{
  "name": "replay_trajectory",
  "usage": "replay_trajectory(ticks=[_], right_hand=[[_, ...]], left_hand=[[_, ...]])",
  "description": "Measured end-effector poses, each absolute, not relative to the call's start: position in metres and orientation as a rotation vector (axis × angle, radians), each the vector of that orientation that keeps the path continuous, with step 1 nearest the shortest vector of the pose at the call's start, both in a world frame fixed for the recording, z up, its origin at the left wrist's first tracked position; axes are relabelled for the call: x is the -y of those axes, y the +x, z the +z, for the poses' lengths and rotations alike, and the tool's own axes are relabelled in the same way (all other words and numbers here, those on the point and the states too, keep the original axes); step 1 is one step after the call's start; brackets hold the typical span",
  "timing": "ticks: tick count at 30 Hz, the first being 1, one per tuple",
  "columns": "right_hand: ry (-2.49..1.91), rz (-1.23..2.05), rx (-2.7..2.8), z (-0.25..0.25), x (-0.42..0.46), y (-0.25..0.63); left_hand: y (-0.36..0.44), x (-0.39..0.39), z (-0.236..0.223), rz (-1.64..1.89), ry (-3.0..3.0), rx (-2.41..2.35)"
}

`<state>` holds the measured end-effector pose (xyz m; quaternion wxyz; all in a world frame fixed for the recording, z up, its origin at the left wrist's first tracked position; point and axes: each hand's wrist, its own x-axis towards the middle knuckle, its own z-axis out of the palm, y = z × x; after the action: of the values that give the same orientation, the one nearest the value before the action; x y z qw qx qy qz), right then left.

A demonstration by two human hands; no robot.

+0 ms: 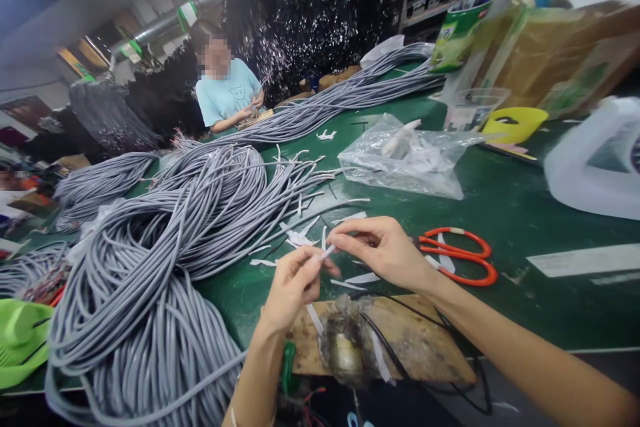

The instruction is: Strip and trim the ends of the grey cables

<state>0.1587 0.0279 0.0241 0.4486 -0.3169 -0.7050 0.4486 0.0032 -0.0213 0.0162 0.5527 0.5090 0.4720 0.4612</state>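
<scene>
One slim, pale piece (327, 252) between two hands (294, 283) (387, 250)

Left hand (299, 278): bare, fingers curled, thumb in a pinch, left forearm (261, 367) steeply angled. Right hand (383, 248): bare, thumb and forefinger pinched close beside the left, right forearm (510, 330) slanting.

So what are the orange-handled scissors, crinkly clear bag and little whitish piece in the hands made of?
Orange-handled scissors: grips probably plastic, smooth and evenly bright.
Crinkly clear bag: seemingly thin, glossy plastic film, with shiny wrinkles.
Little whitish piece: maybe plastic, plain and pale, but too small to tell.
</scene>
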Motion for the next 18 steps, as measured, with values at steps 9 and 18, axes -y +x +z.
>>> replay_trajectory(ticks=[9, 18], right_hand=[[-0.781, 1.137, 1.804, 0.022, -0.026, 0.156], [-0.722, 1.634, 1.844, 0.021, -0.036, 0.166]], left_hand=[[0.012, 0.029, 0.006, 1.164, 2.086, -1.461], [0.012, 0.032, 0.012, 1.315, 2.141, -1.481]])
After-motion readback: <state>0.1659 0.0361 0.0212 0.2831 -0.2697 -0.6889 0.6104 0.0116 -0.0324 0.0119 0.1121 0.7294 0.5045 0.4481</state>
